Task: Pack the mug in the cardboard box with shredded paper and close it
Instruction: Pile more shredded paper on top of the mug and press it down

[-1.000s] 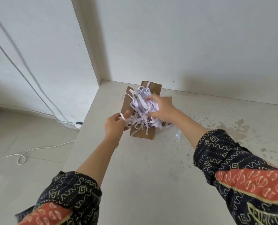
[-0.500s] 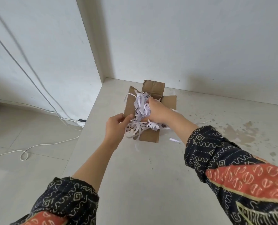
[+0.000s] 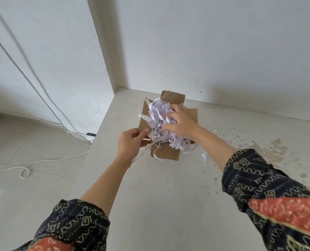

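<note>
A small brown cardboard box [image 3: 166, 154] stands near the far left corner of the pale table [image 3: 168, 205] with its flaps spread open. A heap of white shredded paper [image 3: 158, 113] fills its top and spills over the front. My right hand [image 3: 180, 124] lies on the heap with fingers spread, pressing into the strips. My left hand [image 3: 131, 144] grips the left flap of the box at its near corner, with a few strips under the thumb. The mug is hidden, if it is inside.
The box stands close to the table's left edge, with the floor below. A white cable [image 3: 42, 161] loops on the floor tiles and runs to a socket strip [image 3: 90, 135] by the wall. Loose paper strips [image 3: 204, 156] and brown stains [image 3: 270, 147] lie right of the box.
My right hand has shifted over the heap and spread its fingers on the paper. The heap sits a little lower in the box. My left hand stays on the left flap.
</note>
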